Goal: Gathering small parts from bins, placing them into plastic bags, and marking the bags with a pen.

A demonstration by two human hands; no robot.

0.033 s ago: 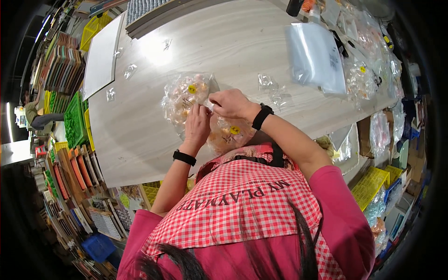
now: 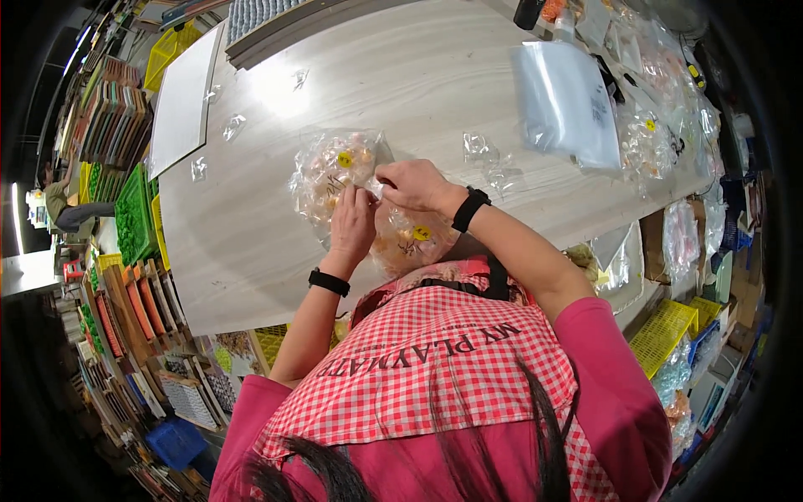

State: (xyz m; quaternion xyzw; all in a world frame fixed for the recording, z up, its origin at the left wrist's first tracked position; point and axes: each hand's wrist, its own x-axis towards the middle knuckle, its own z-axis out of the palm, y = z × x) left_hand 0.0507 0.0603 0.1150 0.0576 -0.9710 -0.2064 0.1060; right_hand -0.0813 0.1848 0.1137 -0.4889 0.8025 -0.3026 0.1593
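Note:
My left hand [image 2: 353, 222] and my right hand [image 2: 414, 184] meet over the near part of a pale wooden table [image 2: 435, 75]. Both pinch a small clear packet [image 2: 373, 192] between their fingertips. Under and beyond the hands lies a large clear bag [image 2: 333, 171] of small orange and white items with a yellow sticker. A second such bag [image 2: 411, 240] lies nearer me, partly hidden by my right wrist. Each wrist wears a black band.
A stack of clear flat bags [image 2: 565, 100] lies at the right, with a heap of filled bags [image 2: 661, 125] beyond. Small empty packets [image 2: 483, 152] are scattered about. A white board [image 2: 180, 100] lies far left. Shelves of coloured goods [image 2: 134, 217] line the left; a person [image 2: 63, 205] sits there.

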